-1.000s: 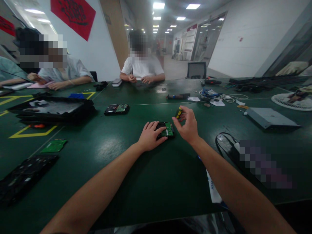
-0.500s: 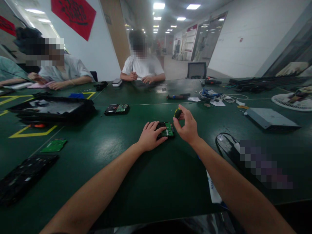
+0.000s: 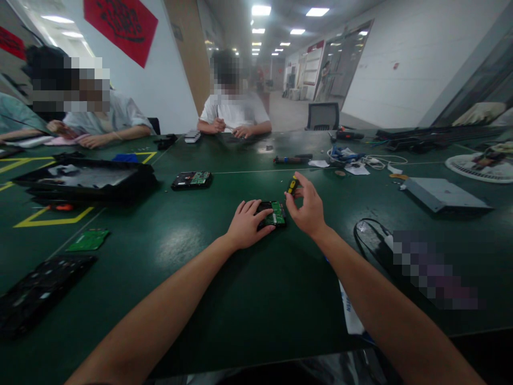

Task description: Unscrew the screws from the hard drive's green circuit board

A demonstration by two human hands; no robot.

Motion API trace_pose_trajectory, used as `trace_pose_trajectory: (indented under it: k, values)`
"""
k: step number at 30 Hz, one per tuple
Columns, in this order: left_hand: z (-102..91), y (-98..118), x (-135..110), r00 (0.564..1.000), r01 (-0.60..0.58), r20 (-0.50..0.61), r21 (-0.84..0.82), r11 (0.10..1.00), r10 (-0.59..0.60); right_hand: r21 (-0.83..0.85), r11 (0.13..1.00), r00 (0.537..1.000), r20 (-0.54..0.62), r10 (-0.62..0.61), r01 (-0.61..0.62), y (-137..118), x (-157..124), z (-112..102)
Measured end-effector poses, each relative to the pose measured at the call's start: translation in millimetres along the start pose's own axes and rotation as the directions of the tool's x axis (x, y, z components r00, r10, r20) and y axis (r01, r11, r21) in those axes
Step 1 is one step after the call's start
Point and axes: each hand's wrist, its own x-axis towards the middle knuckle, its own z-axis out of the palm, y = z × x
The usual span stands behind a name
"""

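A black hard drive with a green circuit board on top lies on the green table in front of me. My left hand rests on its left side, fingers spread and pressing it down. My right hand is closed around a small screwdriver with a yellow and black handle, held upright over the drive's right edge.
A second hard drive lies further left. A black tray, a loose green board and a dark panel are on the left. A grey metal box, cables and a pouch sit right. People sit opposite.
My right hand has shifted slightly and turned the screwdriver handle between its fingers. The left hand stays on the drive.
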Motion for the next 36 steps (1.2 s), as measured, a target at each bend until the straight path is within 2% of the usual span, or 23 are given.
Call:
trace_pose_trajectory:
  k: [4, 9, 16, 23, 30, 36]
  values:
    - [0.4, 0.0, -0.1, 1.000, -0.005, -0.007, -0.002, 1.000, 0.005, -0.017, 1.000, 1.000, -0.017, 0.021, -0.021, 0.0, 0.0, -0.5]
    - [0.8, 0.2, -0.1, 1.000, -0.002, -0.002, 0.005, 1.000, 0.002, 0.000, 1.000, 1.000, 0.007, -0.016, 0.016, -0.7, 0.3, -0.6]
    - [0.8, 0.3, -0.2, 1.000, 0.001, -0.001, 0.004, 1.000, -0.001, -0.015, 1.000, 1.000, -0.025, 0.015, -0.015, 2.3, -0.7, 1.0]
    - [1.4, 0.1, -0.2, 1.000, 0.000, -0.007, 0.000, 1.000, 0.000, 0.009, 1.000, 1.000, 0.010, -0.007, 0.007, -1.5, 0.1, -0.1]
    - [1.7, -1.0, 0.0, 1.000, 0.000, -0.004, -0.002, 1.000, 0.000, -0.014, 1.000, 1.000, -0.024, 0.015, -0.016, -0.2, 0.3, 1.5]
    - [1.1, -0.4, -0.3, 1.000, -0.003, -0.001, 0.015, 1.000, 0.003, -0.019, 1.000, 1.000, 0.001, -0.002, 0.002, -0.8, -0.4, 0.3]
